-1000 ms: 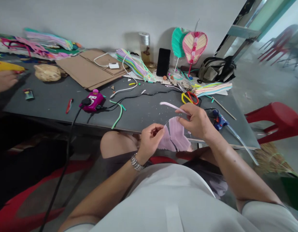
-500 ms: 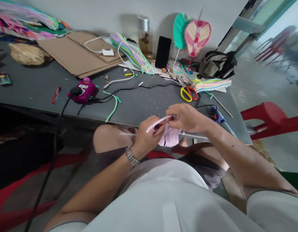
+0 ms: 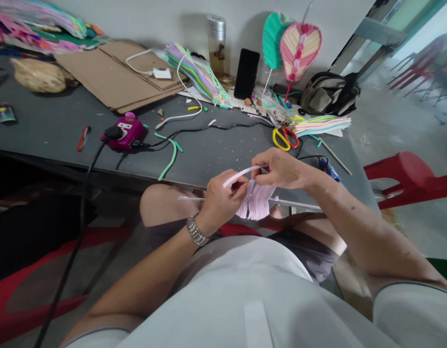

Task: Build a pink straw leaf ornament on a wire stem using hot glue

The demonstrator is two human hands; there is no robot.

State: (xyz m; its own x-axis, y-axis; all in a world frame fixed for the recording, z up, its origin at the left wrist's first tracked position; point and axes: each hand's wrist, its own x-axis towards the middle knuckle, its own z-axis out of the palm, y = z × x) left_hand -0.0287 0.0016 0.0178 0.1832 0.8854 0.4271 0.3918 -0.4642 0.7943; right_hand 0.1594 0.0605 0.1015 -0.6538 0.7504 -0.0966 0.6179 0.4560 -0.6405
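My left hand (image 3: 222, 197), with a metal watch (image 3: 196, 231) at its wrist, is closed in a pinch on a row of pale pink pipe cleaners (image 3: 259, 203) hanging side by side above my lap. Close beside it, my right hand (image 3: 281, 168) pinches one pale pink pipe cleaner (image 3: 242, 174), whose free end arches over my left fingers. A thin, clear rod (image 3: 299, 205) runs crosswise behind the row, poking out past both hands. The fingertips partly cover where the pipe cleaners are attached.
Scissors (image 3: 281, 140), a glue gun (image 3: 328, 169) and a thin stick (image 3: 335, 157) lie on the grey table (image 3: 216, 150). Further off are a purple power socket (image 3: 127, 133), pipe cleaner bundles (image 3: 199, 75), cardboard (image 3: 110, 79), a phone (image 3: 247, 73) and two leaf-shaped pieces (image 3: 300, 50).
My right hand has shifted slightly, its fingers lying more over the row, and more of the pink row shows. The loose pipe cleaner still arches over my left hand. The view has tilted slightly.
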